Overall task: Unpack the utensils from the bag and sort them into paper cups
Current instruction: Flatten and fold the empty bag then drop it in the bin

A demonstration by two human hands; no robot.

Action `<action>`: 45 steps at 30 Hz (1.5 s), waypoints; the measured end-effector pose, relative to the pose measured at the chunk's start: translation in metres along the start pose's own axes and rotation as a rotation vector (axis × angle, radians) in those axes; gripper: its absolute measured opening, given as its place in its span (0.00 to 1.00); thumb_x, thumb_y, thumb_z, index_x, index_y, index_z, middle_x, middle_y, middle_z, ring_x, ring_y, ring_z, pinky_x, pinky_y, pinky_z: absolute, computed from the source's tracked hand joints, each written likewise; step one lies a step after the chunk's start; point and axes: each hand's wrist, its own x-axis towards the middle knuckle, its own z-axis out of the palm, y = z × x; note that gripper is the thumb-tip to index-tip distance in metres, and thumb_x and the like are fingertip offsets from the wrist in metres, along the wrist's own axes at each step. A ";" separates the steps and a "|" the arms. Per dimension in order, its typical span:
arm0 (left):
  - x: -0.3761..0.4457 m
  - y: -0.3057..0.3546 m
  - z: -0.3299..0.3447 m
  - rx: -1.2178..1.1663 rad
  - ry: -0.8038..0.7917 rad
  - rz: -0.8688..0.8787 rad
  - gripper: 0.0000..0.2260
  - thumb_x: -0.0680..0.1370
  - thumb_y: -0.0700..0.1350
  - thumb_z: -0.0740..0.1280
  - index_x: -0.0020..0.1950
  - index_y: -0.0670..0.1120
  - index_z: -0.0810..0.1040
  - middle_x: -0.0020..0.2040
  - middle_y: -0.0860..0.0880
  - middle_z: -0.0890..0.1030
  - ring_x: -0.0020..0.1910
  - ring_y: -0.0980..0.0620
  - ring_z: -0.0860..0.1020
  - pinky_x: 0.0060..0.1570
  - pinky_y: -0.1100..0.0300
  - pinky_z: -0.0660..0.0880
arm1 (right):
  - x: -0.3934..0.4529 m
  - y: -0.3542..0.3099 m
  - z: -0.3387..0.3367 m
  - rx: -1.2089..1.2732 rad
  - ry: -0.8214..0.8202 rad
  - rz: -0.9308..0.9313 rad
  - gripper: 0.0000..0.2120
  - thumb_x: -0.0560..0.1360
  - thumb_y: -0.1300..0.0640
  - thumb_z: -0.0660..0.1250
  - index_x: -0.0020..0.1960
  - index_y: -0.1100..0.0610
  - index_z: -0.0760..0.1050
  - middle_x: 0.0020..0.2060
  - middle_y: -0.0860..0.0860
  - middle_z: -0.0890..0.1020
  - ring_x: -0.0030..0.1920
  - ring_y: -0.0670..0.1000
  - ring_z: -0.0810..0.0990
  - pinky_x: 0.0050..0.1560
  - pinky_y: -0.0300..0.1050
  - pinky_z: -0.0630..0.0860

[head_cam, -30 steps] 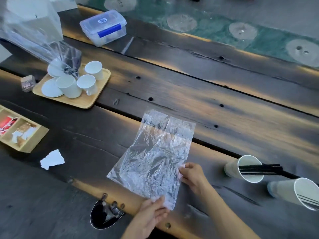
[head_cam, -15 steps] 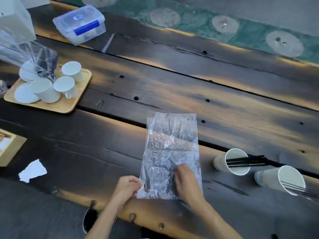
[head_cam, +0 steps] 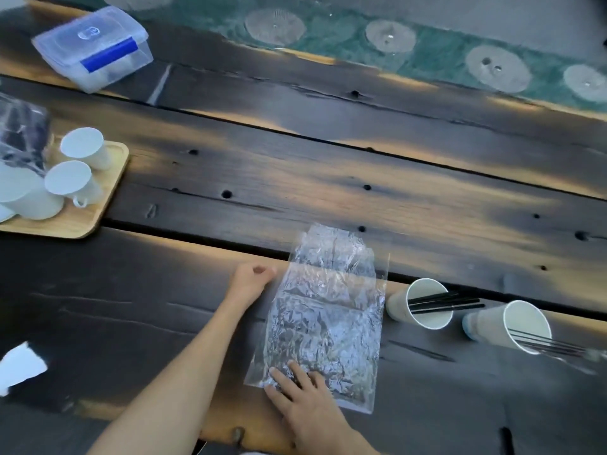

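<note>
A flat, crinkled clear plastic bag (head_cam: 325, 310) lies lengthwise on the dark wooden table (head_cam: 328, 178), and nothing shows inside it. My right hand (head_cam: 305, 399) rests flat on its near end with fingers spread. My left hand (head_cam: 251, 279) sits curled at the bag's left edge; I cannot tell whether it pinches the plastic. Right of the bag is a white paper cup (head_cam: 423, 303) with black sticks (head_cam: 446, 302) poking out. A second paper cup (head_cam: 512, 326) further right holds thin dark utensils (head_cam: 551, 348).
A wooden tray (head_cam: 98, 208) with several small white cups stands at the left, with crumpled clear plastic (head_cam: 19, 136) over its far side. A lidded clear box (head_cam: 95, 47) with a blue latch sits at the back left. A white paper scrap (head_cam: 19, 366) lies near left.
The bag has been laid straight and flat on the table. My left hand slid up from its near corner to the left edge. My right hand moved down onto the near end.
</note>
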 end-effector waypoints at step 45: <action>0.057 0.036 -0.039 -0.211 -0.033 0.015 0.08 0.75 0.29 0.67 0.50 0.40 0.78 0.42 0.39 0.83 0.30 0.52 0.78 0.30 0.66 0.79 | 0.075 0.205 -0.088 1.728 0.656 1.227 0.09 0.79 0.69 0.61 0.47 0.56 0.73 0.32 0.57 0.77 0.21 0.49 0.73 0.20 0.38 0.70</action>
